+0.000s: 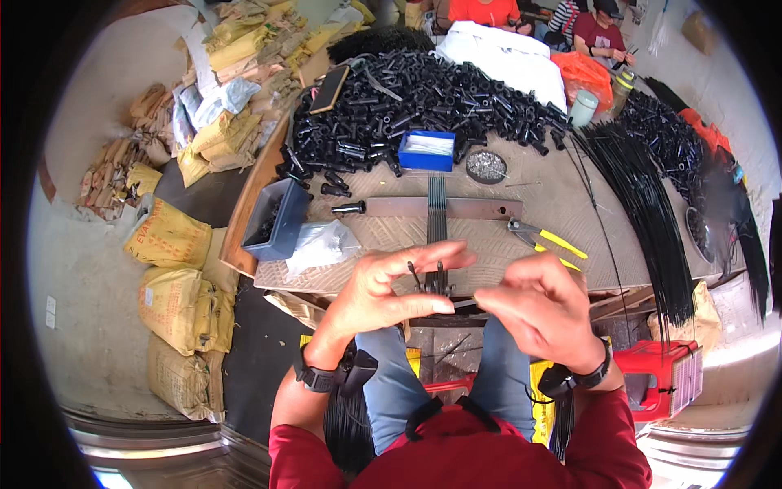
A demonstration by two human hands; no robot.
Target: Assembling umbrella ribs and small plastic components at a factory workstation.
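A bundle of thin grey-green rods lies across a flat brownish metal bar on the table. Its near end meets small dark metal parts at the table's front edge. My left hand is around these parts, fingers stretched above them and thumb apart below; any contact is unclear. Just right of them is my right hand, with thumb and index finger pinched together. Whatever it may hold is too small to make out. Yellow-handled pliers rest behind my right hand.
Black tubular parts are heaped at the back. In front of them stand a blue box and a round dish of small metal pieces. A grey bin is at left; long black rods overhang the right edge. Other people sit beyond.
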